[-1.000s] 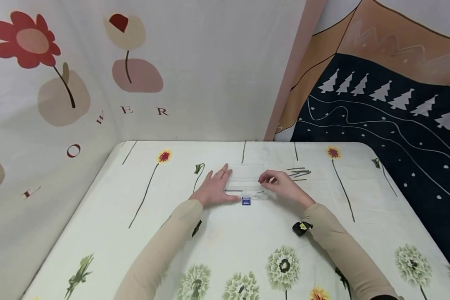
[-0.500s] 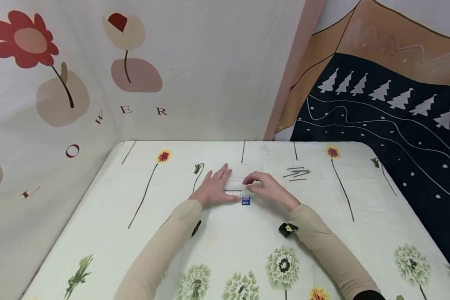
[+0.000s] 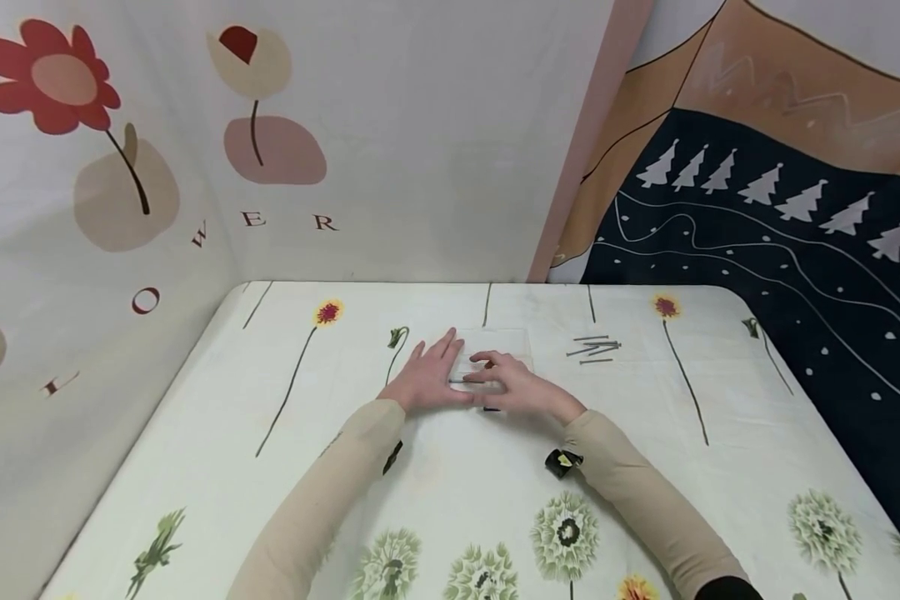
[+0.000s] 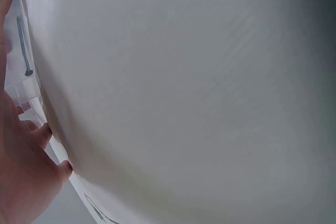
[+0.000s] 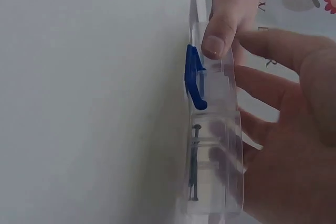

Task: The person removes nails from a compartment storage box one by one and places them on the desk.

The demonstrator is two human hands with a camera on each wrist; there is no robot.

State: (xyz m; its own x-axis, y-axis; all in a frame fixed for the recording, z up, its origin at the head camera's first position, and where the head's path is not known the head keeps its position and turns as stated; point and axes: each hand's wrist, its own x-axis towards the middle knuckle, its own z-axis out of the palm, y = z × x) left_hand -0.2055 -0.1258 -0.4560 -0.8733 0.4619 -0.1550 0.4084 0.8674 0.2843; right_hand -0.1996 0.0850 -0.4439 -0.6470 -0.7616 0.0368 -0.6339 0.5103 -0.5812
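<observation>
A small clear plastic box [image 5: 215, 156] with a blue latch [image 5: 194, 74] lies on the table, nails [image 5: 195, 174] showing through its wall. My left hand [image 3: 426, 383] rests against the box's left side, fingers straight and spread, its thumb [image 5: 216, 43] on the front wall near the latch. One nail [image 4: 23, 45] shows close to that hand in the left wrist view. Over the front of the box is my right hand [image 3: 521, 387], its bent fingers apart and nothing seen between them. It covers most of the latch in the head view.
Several loose nails [image 3: 596, 347] lie on the table to the right of the box. A white cloth [image 3: 435, 500] printed with flowers covers the table. Behind stands a pale wall hanging [image 3: 420, 150], with a dark one [image 3: 757, 217] at the right.
My right hand has moved left and slightly toward the front, from the box's right edge to over its front middle, and its fingers have parted. The left hand and box have stayed put.
</observation>
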